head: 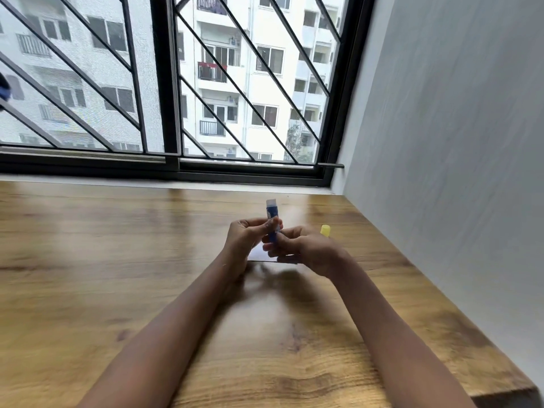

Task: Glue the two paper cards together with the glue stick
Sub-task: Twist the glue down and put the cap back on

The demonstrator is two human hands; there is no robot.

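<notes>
A wooden table (pixel 117 275) with a brown grain runs up to a pale sill (pixel 235 187) beneath a black-framed window (pixel 164 83) of 2 panes, each crossed by black diagonal bars (pixel 223 75), the left pane greyed by a fine mesh. Through the glass stands a white apartment block (pixel 265 92) with balconies, and a tree (pixel 294 139) shows low at its right. A plain grey wall (pixel 456 128) borders the table on the right.

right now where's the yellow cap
In the head view the yellow cap is right of the glue stick, just beyond the right hand, toward the grey wall.
</notes>
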